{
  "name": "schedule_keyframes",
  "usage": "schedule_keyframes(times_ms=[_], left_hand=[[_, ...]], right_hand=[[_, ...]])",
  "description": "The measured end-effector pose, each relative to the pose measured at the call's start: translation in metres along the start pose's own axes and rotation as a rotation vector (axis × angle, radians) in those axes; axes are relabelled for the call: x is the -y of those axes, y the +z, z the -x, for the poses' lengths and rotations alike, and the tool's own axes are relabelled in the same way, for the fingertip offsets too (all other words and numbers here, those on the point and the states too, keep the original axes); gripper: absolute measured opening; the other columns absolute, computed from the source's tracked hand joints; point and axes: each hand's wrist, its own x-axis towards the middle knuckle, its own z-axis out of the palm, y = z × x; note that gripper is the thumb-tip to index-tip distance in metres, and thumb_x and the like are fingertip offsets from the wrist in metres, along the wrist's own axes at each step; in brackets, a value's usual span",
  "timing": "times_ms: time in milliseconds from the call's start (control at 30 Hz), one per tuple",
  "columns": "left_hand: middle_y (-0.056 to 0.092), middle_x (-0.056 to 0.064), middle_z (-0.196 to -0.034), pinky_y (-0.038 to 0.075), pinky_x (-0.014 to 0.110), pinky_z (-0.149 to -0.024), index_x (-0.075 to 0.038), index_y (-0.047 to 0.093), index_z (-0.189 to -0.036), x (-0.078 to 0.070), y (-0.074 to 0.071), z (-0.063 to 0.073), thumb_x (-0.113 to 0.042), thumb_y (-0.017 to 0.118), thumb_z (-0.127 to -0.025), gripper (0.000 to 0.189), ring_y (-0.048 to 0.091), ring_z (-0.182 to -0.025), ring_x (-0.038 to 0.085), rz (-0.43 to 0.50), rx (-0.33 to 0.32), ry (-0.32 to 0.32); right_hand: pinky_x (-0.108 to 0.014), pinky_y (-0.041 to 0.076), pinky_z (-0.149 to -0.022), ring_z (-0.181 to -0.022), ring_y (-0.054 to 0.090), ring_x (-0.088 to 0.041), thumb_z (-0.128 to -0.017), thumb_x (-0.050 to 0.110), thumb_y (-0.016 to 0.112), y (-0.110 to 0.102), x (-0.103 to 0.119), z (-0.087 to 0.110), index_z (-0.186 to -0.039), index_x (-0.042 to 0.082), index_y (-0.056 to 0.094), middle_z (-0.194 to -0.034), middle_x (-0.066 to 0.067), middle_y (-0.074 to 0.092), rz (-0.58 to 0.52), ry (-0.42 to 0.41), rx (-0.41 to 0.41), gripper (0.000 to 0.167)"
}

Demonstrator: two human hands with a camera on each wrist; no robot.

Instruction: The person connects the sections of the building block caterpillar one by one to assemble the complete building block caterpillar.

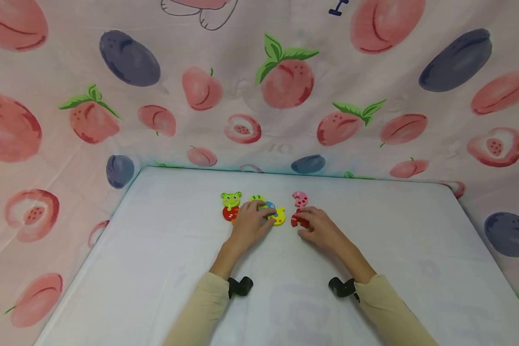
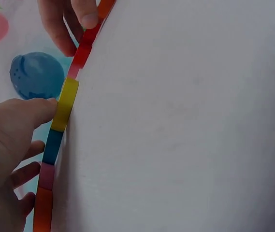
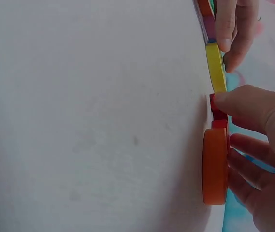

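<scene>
Flat wooden caterpillar puzzle pieces lie on the white table. In the head view, the left part has a green smiling head, a red piece marked 2, a blue piece and a yellow piece. My left hand rests over its middle, thumb touching the yellow piece, fingers spread by the blue one. My right hand holds a red piece between thumb and fingers. A pink spotted piece lies just beyond. In the right wrist view, an orange piece sits beside the right fingers.
The white-covered table meets a fruit-printed cloth at its back edge. Black wrist cameras sit on the left wrist and right wrist, low over the table. A narrow gap separates the yellow piece from the red one.
</scene>
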Motion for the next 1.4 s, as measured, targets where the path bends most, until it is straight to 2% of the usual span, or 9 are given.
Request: schedule_keyframes(times_ms=[100, 200, 467, 667, 800, 900, 1233, 1400], left_hand=[[0.055, 0.008, -0.137, 0.04, 0.047, -0.108, -0.029, 0.068, -0.123, -0.002, 0.001, 0.001, -0.034, 0.063, -0.094, 0.03, 0.045, -0.128, 0.03, -0.03, 0.002, 0.042], [0.054, 0.007, -0.137, 0.038, 0.048, -0.109, -0.028, 0.068, -0.123, -0.004, 0.0, 0.002, -0.034, 0.062, -0.094, 0.03, 0.042, -0.13, 0.03, -0.032, 0.009, 0.054], [0.053, 0.01, -0.138, 0.032, 0.05, -0.112, -0.024, 0.068, -0.123, -0.012, -0.001, 0.001, -0.037, 0.066, -0.091, 0.034, 0.04, -0.132, 0.03, 0.026, 0.027, 0.015], [0.051, 0.01, -0.14, 0.028, 0.052, -0.114, -0.026, 0.064, -0.128, -0.012, -0.001, -0.001, -0.037, 0.065, -0.091, 0.039, 0.04, -0.134, 0.029, -0.004, 0.044, 0.02], [0.048, 0.008, -0.143, 0.028, 0.052, -0.115, -0.029, 0.062, -0.131, -0.01, -0.005, -0.001, -0.039, 0.063, -0.093, 0.04, 0.038, -0.136, 0.029, -0.024, 0.085, 0.026], [0.047, 0.006, -0.144, 0.029, 0.051, -0.116, -0.031, 0.061, -0.131, -0.007, -0.009, 0.001, -0.04, 0.062, -0.093, 0.039, 0.037, -0.136, 0.028, -0.031, 0.125, 0.036], [0.048, 0.002, -0.144, 0.036, 0.044, -0.113, -0.034, 0.061, -0.13, 0.012, -0.021, 0.009, -0.042, 0.062, -0.092, 0.039, 0.039, -0.135, 0.024, -0.008, 0.224, 0.17], [0.05, 0.004, -0.142, 0.035, 0.045, -0.114, -0.032, 0.064, -0.128, 0.015, -0.024, 0.011, -0.041, 0.063, -0.093, 0.037, 0.04, -0.135, 0.024, 0.019, 0.229, 0.207]], right_hand=[[-0.05, 0.047, -0.101, -0.122, 0.05, -0.038, -0.084, 0.014, 0.072, -0.001, 0.0, 0.0, -0.127, 0.002, 0.062, -0.14, -0.018, 0.052, 0.069, -0.05, 0.017, 0.046], [-0.05, 0.046, -0.101, -0.123, 0.051, -0.039, -0.084, 0.014, 0.071, -0.002, -0.001, -0.001, -0.127, 0.001, 0.062, -0.142, -0.018, 0.051, 0.112, -0.074, 0.034, 0.046], [-0.054, 0.041, -0.107, -0.13, 0.047, -0.039, -0.087, 0.016, 0.071, -0.005, 0.0, -0.002, -0.126, 0.002, 0.062, -0.143, -0.017, 0.051, 0.034, -0.002, 0.056, 0.043], [-0.049, 0.044, -0.105, -0.126, 0.05, -0.035, -0.087, 0.016, 0.071, -0.006, 0.002, -0.004, -0.13, 0.005, 0.061, -0.145, -0.013, 0.051, 0.051, 0.01, 0.07, 0.045], [-0.046, 0.048, -0.1, -0.118, 0.054, -0.033, -0.087, 0.014, 0.07, -0.006, 0.004, -0.006, -0.13, 0.005, 0.06, -0.142, -0.013, 0.054, 0.08, -0.006, 0.069, 0.045], [-0.046, 0.048, -0.101, -0.119, 0.053, -0.033, -0.088, 0.014, 0.07, -0.006, 0.006, -0.006, -0.13, 0.004, 0.06, -0.141, -0.013, 0.055, 0.079, -0.001, 0.086, 0.045], [-0.045, 0.048, -0.102, -0.121, 0.052, -0.032, -0.088, 0.018, 0.07, -0.006, 0.01, -0.007, -0.128, 0.006, 0.059, -0.141, -0.012, 0.055, 0.101, 0.031, 0.135, 0.043], [-0.044, 0.049, -0.101, -0.12, 0.053, -0.032, -0.088, 0.016, 0.07, -0.005, 0.009, -0.007, -0.129, 0.006, 0.059, -0.139, -0.013, 0.056, 0.096, 0.032, 0.134, 0.044]])
